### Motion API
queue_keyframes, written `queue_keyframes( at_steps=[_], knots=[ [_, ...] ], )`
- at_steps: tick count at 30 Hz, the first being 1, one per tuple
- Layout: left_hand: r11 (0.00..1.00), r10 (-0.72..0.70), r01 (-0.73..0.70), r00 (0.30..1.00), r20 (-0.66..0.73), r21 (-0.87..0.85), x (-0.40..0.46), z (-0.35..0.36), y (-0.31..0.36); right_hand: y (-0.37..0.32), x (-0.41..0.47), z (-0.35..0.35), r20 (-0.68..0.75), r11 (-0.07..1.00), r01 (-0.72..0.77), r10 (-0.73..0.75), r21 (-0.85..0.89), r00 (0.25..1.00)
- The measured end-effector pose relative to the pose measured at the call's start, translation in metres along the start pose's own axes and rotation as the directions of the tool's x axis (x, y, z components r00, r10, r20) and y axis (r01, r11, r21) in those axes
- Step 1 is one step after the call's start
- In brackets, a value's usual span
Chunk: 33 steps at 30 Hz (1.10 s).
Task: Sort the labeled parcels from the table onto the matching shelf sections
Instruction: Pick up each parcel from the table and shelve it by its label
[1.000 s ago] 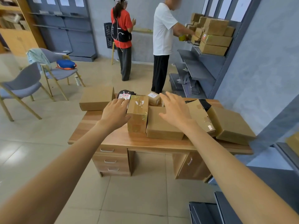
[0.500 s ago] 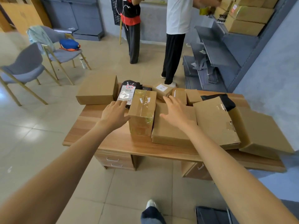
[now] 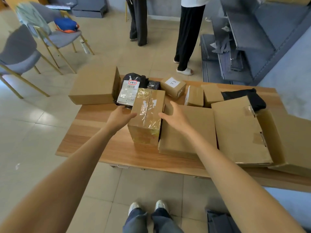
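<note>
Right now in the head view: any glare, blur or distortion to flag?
Head view: glare on the clear tape over the taped box; chairs at upper left motion-blurred; wide-angle bends the table edge; both hands sharp; white label on the small box readable.

hands (image 3: 148,116) flanking taped box (image 3: 147,109), table (image 3: 104,145)

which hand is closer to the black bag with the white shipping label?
Left. The left hand sits at the near edge of the black bag, fingertips about touching it. The right hand is on the far side of the taped box.
</note>
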<state>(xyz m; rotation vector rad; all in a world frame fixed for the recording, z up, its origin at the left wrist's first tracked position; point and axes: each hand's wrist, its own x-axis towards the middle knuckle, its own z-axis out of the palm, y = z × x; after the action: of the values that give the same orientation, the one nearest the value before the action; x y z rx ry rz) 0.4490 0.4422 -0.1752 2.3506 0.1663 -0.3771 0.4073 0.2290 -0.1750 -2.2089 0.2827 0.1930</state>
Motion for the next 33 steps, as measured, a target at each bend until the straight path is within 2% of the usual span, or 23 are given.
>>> queue_keyframes(
  at_steps=[2,5,11,16,23,27,30,33],
  knots=[
    [0.990,-0.067,0.074,0.996,0.062,-0.120,0.013,0.008,-0.004,0.003,0.007,0.012,0.022,0.980,-0.101,0.098,0.173,0.995],
    [0.961,-0.121,0.160,0.976,0.180,-0.224,0.030,0.018,-0.010,0.007,0.017,0.030,0.068,0.896,-0.249,0.241,0.369,0.968],
    [0.912,-0.127,0.218,0.956,0.266,-0.349,0.049,0.043,-0.023,0.023,0.032,0.067,0.139,0.767,-0.386,0.370,0.512,0.919],
    [0.865,-0.136,0.251,0.951,0.278,-0.435,0.052,0.048,-0.030,0.025,0.035,0.088,0.141,0.711,-0.357,0.345,0.606,0.928],
    [0.867,-0.083,0.212,0.954,0.288,-0.451,0.053,0.039,-0.030,0.012,0.031,0.093,0.076,0.739,-0.308,0.331,0.599,0.941],
    [0.877,-0.005,0.130,0.965,0.262,-0.463,0.051,0.023,-0.020,-0.003,0.030,0.078,0.032,0.762,-0.263,0.304,0.592,0.952],
    [0.837,0.103,0.051,0.963,0.248,-0.545,0.048,-0.001,-0.006,-0.024,0.035,0.052,0.003,0.770,-0.244,0.300,0.590,0.954],
    [0.797,0.188,-0.056,0.969,0.159,-0.602,0.038,-0.025,0.013,-0.050,0.041,0.020,-0.020,0.722,-0.235,0.326,0.651,0.945]
  ],
)
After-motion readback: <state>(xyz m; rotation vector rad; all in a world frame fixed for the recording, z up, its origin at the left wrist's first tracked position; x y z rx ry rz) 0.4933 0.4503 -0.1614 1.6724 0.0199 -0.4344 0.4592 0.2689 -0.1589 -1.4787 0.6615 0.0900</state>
